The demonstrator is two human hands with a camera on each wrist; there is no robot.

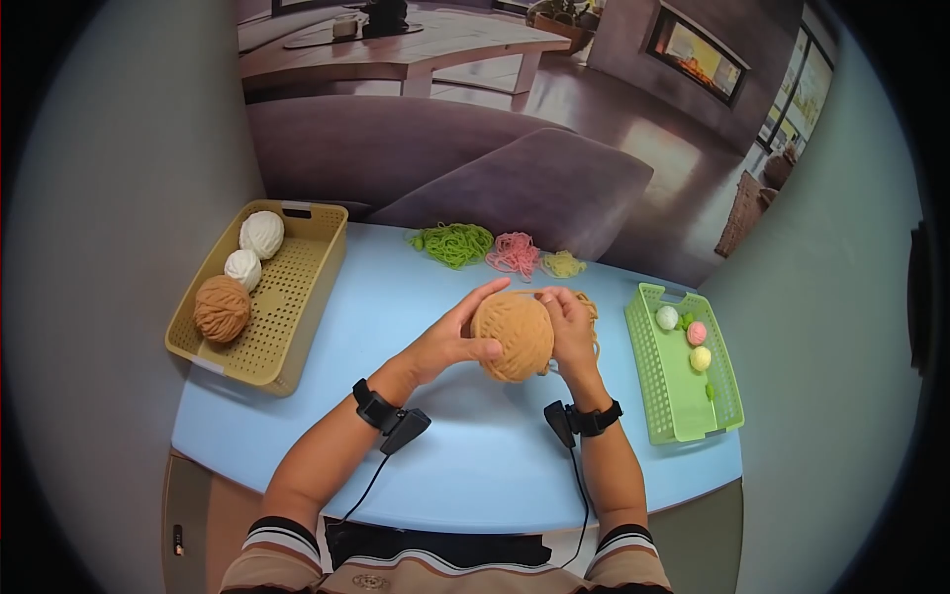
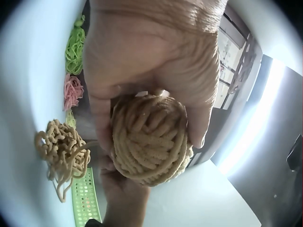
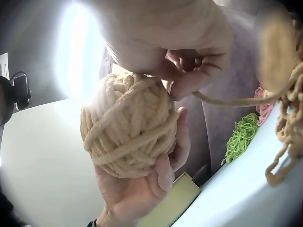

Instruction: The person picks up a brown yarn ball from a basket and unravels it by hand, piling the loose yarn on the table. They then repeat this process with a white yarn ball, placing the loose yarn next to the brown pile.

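Observation:
A large tan yarn ball [image 1: 515, 337] is held above the middle of the table; my left hand [image 1: 450, 342] grips it, thumb on the near side and fingers behind. On its right side my right hand [image 1: 574, 342] pinches the tan strand [image 3: 236, 101] against the ball, as the right wrist view shows. That strand runs to a loose tan heap [image 2: 64, 153] lying on the table beyond the right hand. In the left wrist view the ball [image 2: 149, 139] sits between the left thumb and fingers.
Green yarn [image 1: 455, 244], pink yarn [image 1: 514, 254] and pale yellow yarn [image 1: 564, 264] lie along the table's back edge. At left, a yellowish basket [image 1: 315, 287] holds white balls and a brown ball [image 1: 222, 309]. A green basket [image 1: 658, 396] with small balls stands at right.

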